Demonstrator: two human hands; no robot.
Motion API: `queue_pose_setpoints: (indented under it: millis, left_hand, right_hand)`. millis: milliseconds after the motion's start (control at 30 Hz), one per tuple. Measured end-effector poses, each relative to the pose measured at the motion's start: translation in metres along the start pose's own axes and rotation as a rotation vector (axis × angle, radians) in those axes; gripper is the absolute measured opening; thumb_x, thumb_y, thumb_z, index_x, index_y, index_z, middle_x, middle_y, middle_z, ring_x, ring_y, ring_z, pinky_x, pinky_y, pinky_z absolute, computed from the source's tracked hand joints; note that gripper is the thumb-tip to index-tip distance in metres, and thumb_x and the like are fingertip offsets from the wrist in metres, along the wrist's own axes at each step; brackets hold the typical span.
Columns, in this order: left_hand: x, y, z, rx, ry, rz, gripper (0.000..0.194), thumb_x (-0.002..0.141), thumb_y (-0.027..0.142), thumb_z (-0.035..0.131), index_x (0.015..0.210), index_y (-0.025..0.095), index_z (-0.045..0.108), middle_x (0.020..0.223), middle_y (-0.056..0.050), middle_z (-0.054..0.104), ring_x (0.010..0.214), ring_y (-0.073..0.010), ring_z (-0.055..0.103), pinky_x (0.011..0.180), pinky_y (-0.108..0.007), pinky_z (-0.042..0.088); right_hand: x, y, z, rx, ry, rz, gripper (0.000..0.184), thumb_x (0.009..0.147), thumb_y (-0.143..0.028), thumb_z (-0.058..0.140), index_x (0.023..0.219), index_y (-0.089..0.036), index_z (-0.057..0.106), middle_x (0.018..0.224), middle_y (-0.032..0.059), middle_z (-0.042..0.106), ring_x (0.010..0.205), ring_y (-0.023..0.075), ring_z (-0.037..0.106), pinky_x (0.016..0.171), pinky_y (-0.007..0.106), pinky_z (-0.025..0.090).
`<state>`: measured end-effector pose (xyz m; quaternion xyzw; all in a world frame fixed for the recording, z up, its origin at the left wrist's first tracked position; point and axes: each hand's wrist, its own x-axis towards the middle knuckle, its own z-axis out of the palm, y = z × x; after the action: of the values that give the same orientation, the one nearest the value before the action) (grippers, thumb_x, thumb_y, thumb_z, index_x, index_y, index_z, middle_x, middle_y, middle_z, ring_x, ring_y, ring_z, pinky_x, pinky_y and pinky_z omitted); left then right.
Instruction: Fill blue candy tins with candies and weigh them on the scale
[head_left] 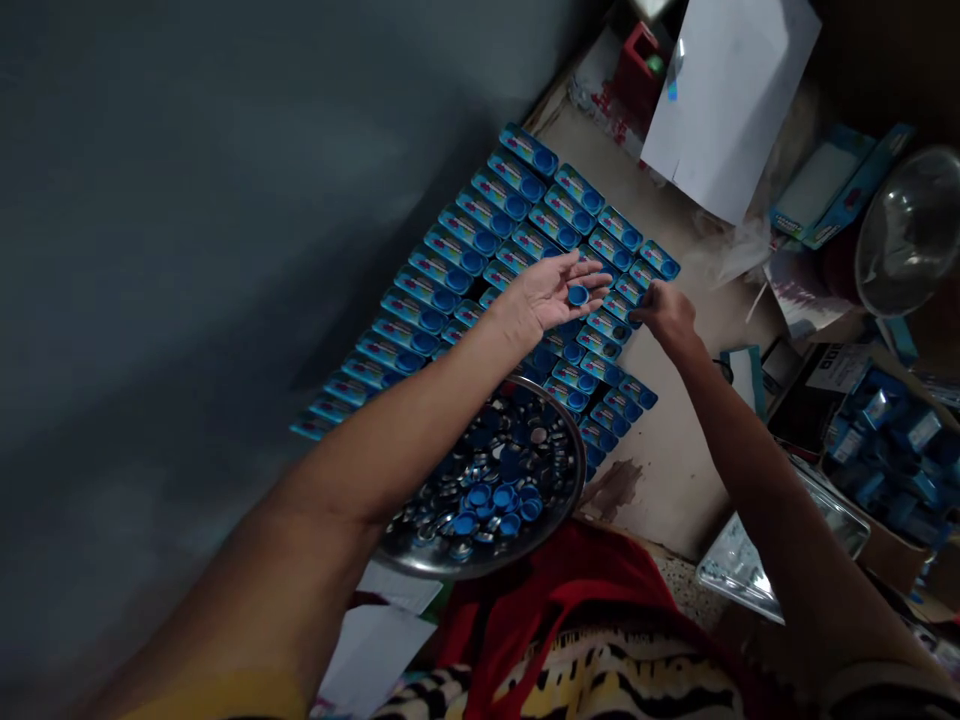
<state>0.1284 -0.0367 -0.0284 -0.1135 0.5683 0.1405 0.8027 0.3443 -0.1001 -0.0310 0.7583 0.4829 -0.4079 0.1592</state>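
Hovering palm up above the rows of oblong blue printed packs [480, 220], the left hand [555, 292] was open, its fingers spread loosely, with one small round blue cap [577, 295] lying on them. The right hand [667, 312] was at the right-hand edge of the rows, its fingers drawn together in a pinch close to one pack; whether anything sat between the fingertips could not be told.

The packs lay close together in slanting rows on a pale, stained tabletop [667, 440] beside a grey wall [187, 200], and many showed a round blue piece at one end. Nearer the person, partly under the left forearm, a round metal tray [576, 465] held many small silver-rimmed round pieces [450, 480], with a cluster of loose blue caps [504, 496] on top.

A red cloth [570, 570] lay below the tray. Beyond the packs were a large white sheet [727, 100] and a red container [637, 75]. To the right stood a clear bowl [911, 230], tilted, and a cardboard carton filled with small blue boxes [877, 450].
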Motion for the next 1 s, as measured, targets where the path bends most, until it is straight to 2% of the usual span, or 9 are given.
queue_pose_setpoints:
  millis: [67, 167, 333, 467, 567, 633, 700, 833, 1000]
  left_hand:
    - [0.001, -0.001, 0.001, -0.016, 0.030, -0.015, 0.022, 0.103, 0.016, 0.061, 0.120, 0.014, 0.074, 0.105, -0.016, 0.084, 0.089, -0.0263, 0.082, 0.090, -0.040, 0.066]
    - [-0.007, -0.006, 0.005, -0.002, 0.097, -0.009, 0.047, 0.090, -0.001, 0.057, 0.132, 0.012, 0.071, 0.107, -0.015, 0.084, 0.086, -0.0237, 0.081, 0.093, -0.039, 0.065]
    - [-0.028, -0.017, 0.015, -0.002, 0.056, 0.042, 0.069, 0.078, -0.009, 0.052, 0.142, 0.013, 0.067, 0.117, -0.014, 0.084, 0.087, -0.0197, 0.080, 0.091, -0.034, 0.066]
    - [-0.030, -0.032, 0.030, -0.055, 0.037, 0.087, 0.066, 0.082, -0.010, 0.051, 0.142, 0.012, 0.066, 0.115, -0.014, 0.083, 0.095, -0.0215, 0.081, 0.088, -0.031, 0.066]
    - [-0.028, -0.045, 0.044, -0.150, 0.053, 0.107, 0.057, 0.089, -0.008, 0.057, 0.141, 0.014, 0.066, 0.112, -0.012, 0.081, 0.098, -0.0209, 0.081, 0.093, -0.031, 0.066]
    - [-0.026, -0.052, 0.050, -0.199, 0.074, 0.120, 0.051, 0.093, -0.006, 0.060, 0.138, 0.017, 0.067, 0.107, -0.009, 0.080, 0.095, -0.0188, 0.081, 0.095, -0.030, 0.066]
    - [-0.025, -0.054, 0.049, -0.210, 0.110, 0.126, 0.044, 0.096, -0.004, 0.060, 0.133, 0.019, 0.069, 0.100, -0.007, 0.079, 0.089, -0.0163, 0.079, 0.096, -0.030, 0.065]
    - [-0.025, -0.043, 0.031, -0.144, 0.196, 0.119, 0.027, 0.102, 0.004, 0.060, 0.122, 0.018, 0.072, 0.085, -0.002, 0.077, 0.079, -0.0136, 0.075, 0.101, -0.031, 0.061]
    - [-0.029, -0.020, 0.008, -0.119, 0.154, 0.128, 0.014, 0.102, 0.012, 0.064, 0.112, 0.016, 0.074, 0.085, -0.004, 0.079, 0.079, -0.0156, 0.076, 0.101, -0.033, 0.061]
  right_hand:
    - [0.003, 0.001, -0.003, 0.006, 0.028, -0.033, 0.029, 0.078, -0.031, 0.090, 0.103, -0.026, 0.075, 0.099, 0.0015, 0.081, 0.089, 0.0237, 0.069, 0.076, 0.031, 0.046]
    - [-0.003, -0.007, -0.008, 0.002, 0.058, -0.095, 0.029, 0.076, -0.020, 0.088, 0.103, -0.026, 0.077, 0.103, 0.0044, 0.082, 0.093, 0.0261, 0.070, 0.077, 0.032, 0.047]
    - [-0.035, -0.033, -0.013, 0.268, 0.153, -0.298, 0.013, 0.095, -0.028, 0.077, 0.107, -0.024, 0.082, 0.108, 0.0062, 0.079, 0.095, 0.0230, 0.070, 0.086, 0.033, 0.051]
    - [-0.048, -0.039, -0.008, 0.555, 0.126, -0.428, 0.010, 0.088, -0.024, 0.081, 0.099, -0.024, 0.081, 0.105, 0.0044, 0.076, 0.091, 0.0202, 0.068, 0.091, 0.034, 0.054]
    - [-0.049, -0.030, -0.001, 0.806, 0.112, -0.383, 0.013, 0.081, -0.021, 0.082, 0.086, -0.024, 0.070, 0.094, 0.0004, 0.075, 0.086, 0.0182, 0.066, 0.086, 0.032, 0.055]
    - [-0.051, -0.020, 0.003, 0.892, 0.126, -0.335, 0.014, 0.081, -0.023, 0.080, 0.087, -0.025, 0.068, 0.089, -0.0016, 0.074, 0.082, 0.0174, 0.064, 0.081, 0.030, 0.055]
    - [-0.056, -0.009, 0.008, 0.843, 0.148, -0.285, 0.009, 0.085, -0.024, 0.077, 0.093, -0.024, 0.072, 0.087, -0.0013, 0.074, 0.080, 0.0178, 0.065, 0.080, 0.031, 0.054]
    - [-0.064, 0.004, 0.022, 0.483, 0.114, -0.216, 0.016, 0.090, -0.018, 0.069, 0.096, -0.020, 0.084, 0.099, 0.0055, 0.080, 0.090, 0.0217, 0.072, 0.090, 0.035, 0.055]
    - [-0.059, -0.005, 0.031, 0.104, 0.126, -0.216, 0.036, 0.099, -0.015, 0.057, 0.112, -0.024, 0.089, 0.120, 0.0108, 0.080, 0.102, 0.0263, 0.074, 0.087, 0.036, 0.053]
